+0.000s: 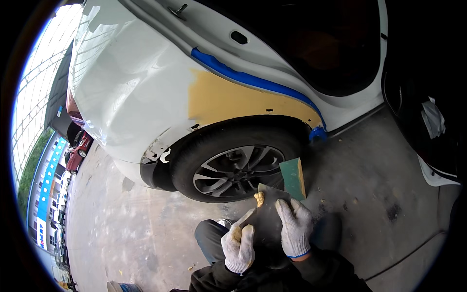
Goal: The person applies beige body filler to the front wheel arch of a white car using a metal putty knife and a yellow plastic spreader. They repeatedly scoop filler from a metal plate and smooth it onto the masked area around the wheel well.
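Note:
My left hand [239,246], in a white knit glove stained yellow, is closed round a narrow putty knife [246,217]. A lump of yellow filler [259,198] sits at the knife's tip. My gloved right hand [295,226] grips the edge of a dark flat plate [269,219] between the hands. Just beyond its fingertips stands a green rectangular spreader [292,179] with a yellowish edge; whether those fingers hold it too, I cannot tell. Ahead, smooth yellow filler [231,99] covers the white car's rear panel [131,87] above the wheel arch.
Blue masking tape [248,79] edges the open door frame. Below the arch is the wheel [238,173]. The open door [423,136] hangs at the right. A dark cable [406,255] crosses the concrete floor [146,224]; a bucket [121,286] stands bottom left. Parked cars appear far left.

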Demonstrator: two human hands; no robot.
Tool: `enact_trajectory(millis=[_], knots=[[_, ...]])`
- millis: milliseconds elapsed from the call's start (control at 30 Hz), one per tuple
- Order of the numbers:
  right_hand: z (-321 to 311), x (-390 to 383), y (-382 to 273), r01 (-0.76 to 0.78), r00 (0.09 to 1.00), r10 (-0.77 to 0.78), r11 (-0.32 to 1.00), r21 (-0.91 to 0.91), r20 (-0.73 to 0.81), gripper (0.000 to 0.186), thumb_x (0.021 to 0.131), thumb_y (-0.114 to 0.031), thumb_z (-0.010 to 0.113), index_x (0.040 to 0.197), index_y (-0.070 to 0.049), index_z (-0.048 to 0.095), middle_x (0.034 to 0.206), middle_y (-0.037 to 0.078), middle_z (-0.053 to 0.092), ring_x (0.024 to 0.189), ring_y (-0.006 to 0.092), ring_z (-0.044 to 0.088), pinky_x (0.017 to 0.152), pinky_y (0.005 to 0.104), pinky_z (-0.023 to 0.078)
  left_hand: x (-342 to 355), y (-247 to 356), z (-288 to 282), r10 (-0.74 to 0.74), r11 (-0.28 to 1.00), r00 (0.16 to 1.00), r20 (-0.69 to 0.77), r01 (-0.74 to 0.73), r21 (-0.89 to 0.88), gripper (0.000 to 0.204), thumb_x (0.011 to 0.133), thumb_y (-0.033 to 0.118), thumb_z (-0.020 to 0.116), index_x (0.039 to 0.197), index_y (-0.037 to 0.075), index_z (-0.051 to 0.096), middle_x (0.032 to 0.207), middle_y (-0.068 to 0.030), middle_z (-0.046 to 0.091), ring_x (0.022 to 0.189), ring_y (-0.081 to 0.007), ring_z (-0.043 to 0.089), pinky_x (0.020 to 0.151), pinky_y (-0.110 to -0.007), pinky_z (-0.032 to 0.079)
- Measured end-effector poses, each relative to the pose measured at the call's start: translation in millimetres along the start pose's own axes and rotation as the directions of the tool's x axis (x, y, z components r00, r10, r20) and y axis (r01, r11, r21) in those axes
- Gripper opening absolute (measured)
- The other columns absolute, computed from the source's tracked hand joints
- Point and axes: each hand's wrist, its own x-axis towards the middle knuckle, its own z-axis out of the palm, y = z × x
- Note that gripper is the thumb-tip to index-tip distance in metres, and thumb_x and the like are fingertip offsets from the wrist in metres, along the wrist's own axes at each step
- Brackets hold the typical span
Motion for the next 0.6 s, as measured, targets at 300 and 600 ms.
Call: enact_trajectory(millis=[300, 600], knots=[[-38, -3, -29, 0.601, 0.770, -0.601, 0.796, 0.071, 0.214, 0.007, 0.092, -0.005, 0.064, 0.092, 0.001, 0.067, 0.094, 0.010, 0.071, 0.081, 0.0104, 0.066, 0.068, 0.0238, 0.055, -4, -6, -30, -0.219, 0.971, 0.964, 0.151, 0.230, -0.061, 0.023, 0.100, 0.016, 0.056, 0.100, -0.007, 0.062, 0.078, 0.0027, 0.058, 0.070, -0.0040, 0.046, 0.064, -0.020, 0.041], [-79, 3, -22, 0.425, 0.719, -0.075, 0.834, -0.351, 0.690, 0.025, 0.095, -0.018, 0.063, 0.115, -0.004, 0.069, 0.114, 0.009, 0.071, 0.104, 0.0176, 0.067, 0.091, 0.0281, 0.055, 12, 1, -30, -0.016, 0.998, 0.996, -0.084, 0.021, 0.064, 0.027, 0.097, 0.021, 0.059, 0.091, -0.005, 0.062, 0.072, 0.0030, 0.053, 0.069, -0.0056, 0.042, 0.062, -0.023, 0.037]])
